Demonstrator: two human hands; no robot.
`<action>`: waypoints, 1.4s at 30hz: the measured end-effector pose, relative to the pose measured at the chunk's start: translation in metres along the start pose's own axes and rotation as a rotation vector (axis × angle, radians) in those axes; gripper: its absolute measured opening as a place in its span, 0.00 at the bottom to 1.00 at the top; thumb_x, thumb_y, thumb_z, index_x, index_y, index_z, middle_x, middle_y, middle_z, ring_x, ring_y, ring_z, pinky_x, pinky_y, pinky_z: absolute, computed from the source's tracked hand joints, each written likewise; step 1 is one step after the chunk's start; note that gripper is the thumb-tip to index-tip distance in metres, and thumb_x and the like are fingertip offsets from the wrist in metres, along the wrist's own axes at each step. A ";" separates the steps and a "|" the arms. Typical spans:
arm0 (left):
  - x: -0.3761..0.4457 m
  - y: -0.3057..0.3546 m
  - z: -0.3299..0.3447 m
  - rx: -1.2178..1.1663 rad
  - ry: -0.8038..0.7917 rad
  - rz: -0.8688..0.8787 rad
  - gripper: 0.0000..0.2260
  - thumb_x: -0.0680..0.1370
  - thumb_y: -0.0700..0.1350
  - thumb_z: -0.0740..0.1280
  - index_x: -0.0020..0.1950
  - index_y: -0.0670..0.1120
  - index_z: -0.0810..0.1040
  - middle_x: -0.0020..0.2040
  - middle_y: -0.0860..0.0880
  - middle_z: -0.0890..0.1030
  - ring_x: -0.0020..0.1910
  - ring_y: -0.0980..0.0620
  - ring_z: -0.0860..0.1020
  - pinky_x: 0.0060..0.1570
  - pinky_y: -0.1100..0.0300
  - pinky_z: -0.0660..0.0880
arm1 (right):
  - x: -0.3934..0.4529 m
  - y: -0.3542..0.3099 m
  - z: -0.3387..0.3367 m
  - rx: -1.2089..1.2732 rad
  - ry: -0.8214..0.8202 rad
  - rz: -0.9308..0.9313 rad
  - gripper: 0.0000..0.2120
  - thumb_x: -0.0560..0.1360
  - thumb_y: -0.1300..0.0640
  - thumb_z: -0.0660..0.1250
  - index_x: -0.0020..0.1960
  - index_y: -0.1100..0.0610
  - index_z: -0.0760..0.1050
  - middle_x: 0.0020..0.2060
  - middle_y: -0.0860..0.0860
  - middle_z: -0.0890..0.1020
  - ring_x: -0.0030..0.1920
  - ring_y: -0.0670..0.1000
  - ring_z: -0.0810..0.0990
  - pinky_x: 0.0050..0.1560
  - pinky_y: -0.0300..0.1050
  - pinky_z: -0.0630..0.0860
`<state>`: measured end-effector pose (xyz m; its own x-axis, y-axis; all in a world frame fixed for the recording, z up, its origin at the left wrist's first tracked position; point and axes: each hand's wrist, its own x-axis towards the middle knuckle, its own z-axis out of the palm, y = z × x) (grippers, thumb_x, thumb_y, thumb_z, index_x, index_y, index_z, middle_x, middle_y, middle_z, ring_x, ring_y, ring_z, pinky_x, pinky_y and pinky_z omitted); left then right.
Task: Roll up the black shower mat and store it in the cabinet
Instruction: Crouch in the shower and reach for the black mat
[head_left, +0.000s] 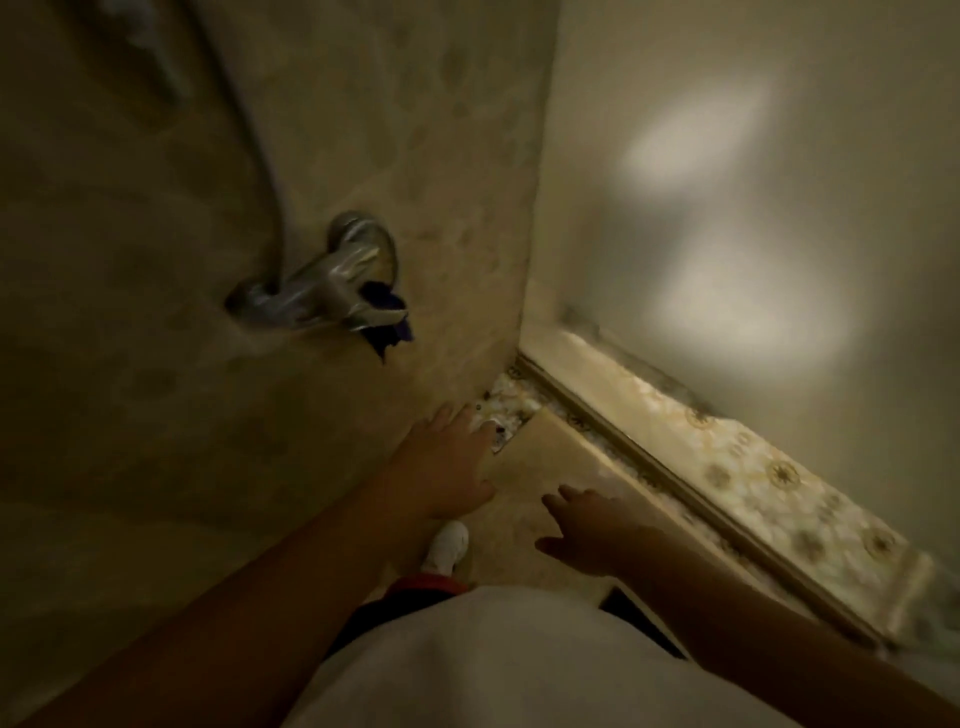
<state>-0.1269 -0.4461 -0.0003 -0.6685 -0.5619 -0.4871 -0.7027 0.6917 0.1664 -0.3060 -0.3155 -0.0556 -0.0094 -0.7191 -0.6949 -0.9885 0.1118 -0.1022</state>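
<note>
Dim, blurry shot of a shower corner. Your left hand and right hand both reach down toward the floor, fingers spread, holding nothing. The black mat isn't clearly in view — a dark strip by your right forearm, just past your white shirt, could be its edge, but you can't tell from this blur. The tap with something purple hanging on it sits on the left wall; the patterned tile border runs along the right wall. One foot in a white shoe shows below the left hand. Step looks like the very start — reaching for the mat, no rolling done. Next you need to find a mat edge and grip it with both hands. No cabinet in view.
</note>
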 end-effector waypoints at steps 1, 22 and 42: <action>0.018 0.005 -0.005 0.033 0.002 0.069 0.38 0.73 0.66 0.57 0.78 0.52 0.48 0.80 0.44 0.49 0.77 0.42 0.47 0.73 0.41 0.51 | -0.002 0.003 0.001 0.034 0.007 0.047 0.34 0.74 0.33 0.57 0.74 0.50 0.59 0.71 0.55 0.67 0.64 0.60 0.71 0.57 0.57 0.73; 0.144 0.155 -0.027 0.584 -0.236 1.022 0.37 0.74 0.66 0.56 0.78 0.54 0.48 0.80 0.45 0.46 0.78 0.42 0.44 0.73 0.41 0.51 | -0.108 -0.010 0.087 1.036 0.147 0.897 0.33 0.77 0.37 0.58 0.76 0.52 0.55 0.74 0.53 0.62 0.69 0.58 0.66 0.62 0.56 0.71; 0.110 0.346 0.033 1.002 -0.336 1.512 0.37 0.76 0.65 0.57 0.79 0.52 0.47 0.80 0.43 0.46 0.78 0.42 0.46 0.73 0.43 0.53 | -0.167 -0.035 0.195 1.468 0.253 1.294 0.34 0.76 0.35 0.56 0.76 0.52 0.55 0.72 0.54 0.66 0.65 0.58 0.71 0.59 0.53 0.73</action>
<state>-0.4350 -0.2536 -0.0246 -0.3553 0.7366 -0.5755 0.8533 0.5069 0.1221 -0.2405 -0.0661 -0.0747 -0.6463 0.1945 -0.7378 0.4901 0.8469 -0.2061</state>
